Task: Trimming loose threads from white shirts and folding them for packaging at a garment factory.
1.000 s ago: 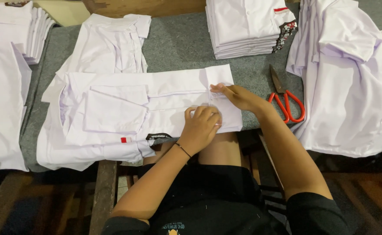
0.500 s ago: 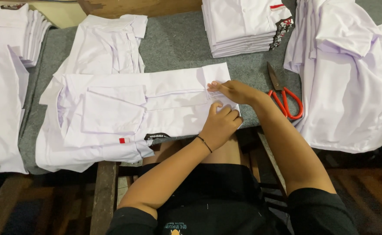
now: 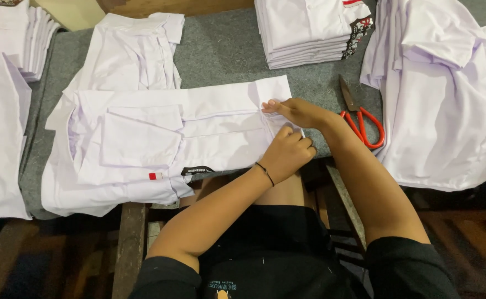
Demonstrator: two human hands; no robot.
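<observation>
A white shirt [image 3: 160, 138] lies partly folded on the grey table cover [image 3: 221, 50], with a small red tag and a dark label near its lower edge. My left hand [image 3: 288, 154] presses and pinches the shirt's right end near the table's front edge. My right hand [image 3: 294, 111] grips the same end just above it, fingers on a folded edge of the cloth. Both hands touch the fabric close together.
Red-handled scissors [image 3: 362, 116] lie just right of my right arm. A stack of folded white shirts [image 3: 309, 30] sits at the back, a loose heap of white shirts [image 3: 447, 94] at the right, more white shirts [image 3: 2, 122] at the left.
My left hand has slid right and down along the shirt's end, from flat on the cloth to a pinching hold near the front edge. The right hand stays on the edge.
</observation>
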